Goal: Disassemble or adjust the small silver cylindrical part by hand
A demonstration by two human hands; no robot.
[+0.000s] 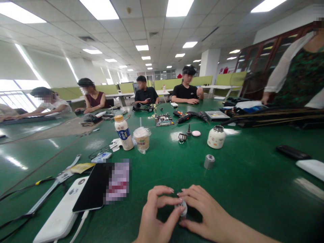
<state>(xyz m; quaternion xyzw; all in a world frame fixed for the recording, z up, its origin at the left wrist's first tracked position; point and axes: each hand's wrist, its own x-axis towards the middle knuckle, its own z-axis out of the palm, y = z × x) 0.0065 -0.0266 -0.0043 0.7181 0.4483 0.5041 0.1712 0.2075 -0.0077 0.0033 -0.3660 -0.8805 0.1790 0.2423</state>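
Observation:
Close to the table's near side, my left hand (160,211) and my right hand (199,209) both close round a small round greyish part (184,210). Left thumb and forefinger pinch its near side, while the right fingers and thumb curl about its far and right side. Fingers cover much of it, so its exact kind is unclear. Beyond my hands stands a grey metal cup-shaped lid (209,162). Farther back is a cream patterned flask (216,137) with its mouth uncovered. Left of it lie a pale pink oval disc (196,133), a dark stopper-like piece (188,130) and a metal ring piece (182,137).
At left are a white power bank (60,212), a black phone (92,185), a milk tea bottle (123,133) and a lidded drink cup (141,138). A circuit board (163,119) and power drill (184,118) lie farther back. Several people surround the green table (253,182).

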